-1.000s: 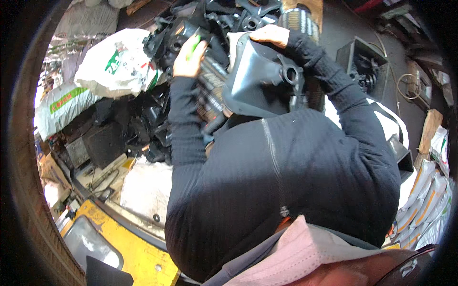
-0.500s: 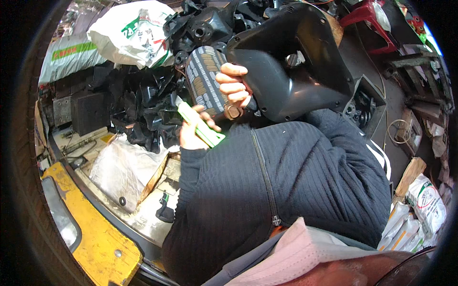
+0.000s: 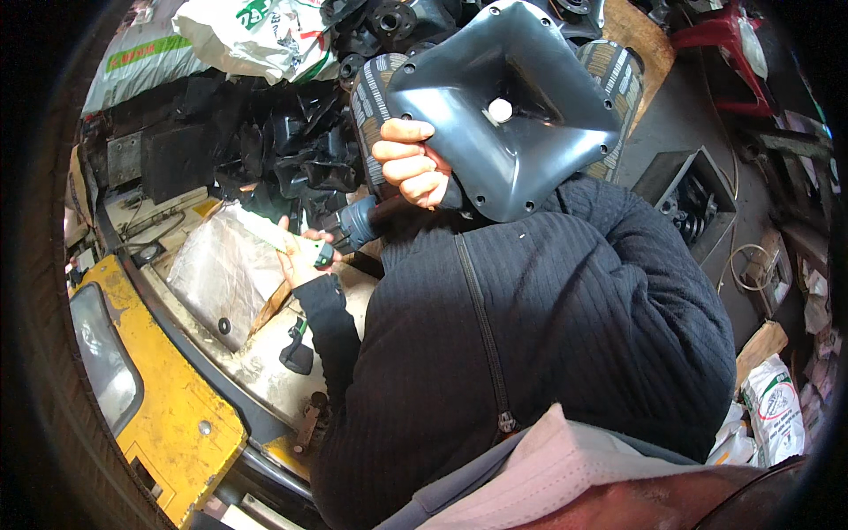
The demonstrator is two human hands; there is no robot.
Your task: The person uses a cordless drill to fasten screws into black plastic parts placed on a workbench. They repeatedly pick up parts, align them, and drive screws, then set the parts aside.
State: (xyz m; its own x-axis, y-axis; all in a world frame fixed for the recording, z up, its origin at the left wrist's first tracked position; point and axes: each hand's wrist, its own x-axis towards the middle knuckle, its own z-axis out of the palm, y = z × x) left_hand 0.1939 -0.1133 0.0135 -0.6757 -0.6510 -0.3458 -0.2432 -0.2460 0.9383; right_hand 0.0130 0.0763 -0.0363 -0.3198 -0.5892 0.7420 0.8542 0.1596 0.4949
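Observation:
A glossy black moulded plastic part point(image 3: 495, 168), square-rimmed with a hollow middle and holes along its edge, is tilted up in front of my chest. My right hand point(image 3: 412, 164) has its fingers curled at the part's lower left edge, closed on it; its thumb is hidden. Lower and to the left, my left hand point(image 3: 303, 256) holds a light green utility knife point(image 3: 309, 250), its front end pointing up and left, apart from the part. The blade cannot be made out against the bright background. Patterned fabric point(image 3: 609, 106) covers my knees, beneath the part.
Black plastic parts point(image 3: 309, 150) are heaped beyond my left hand. A white sack point(image 3: 265, 40) lies at the far left, and a yellow machine panel point(image 3: 177, 389) at the near left. An open metal box point(image 3: 693, 199) stands right of my arm, with a red chair point(image 3: 720, 57) farther back.
My left hand has moved left and down with the knife, away from the part. The black part has shifted left and turned, showing its hollow more squarely; my right hand moved slightly left with it.

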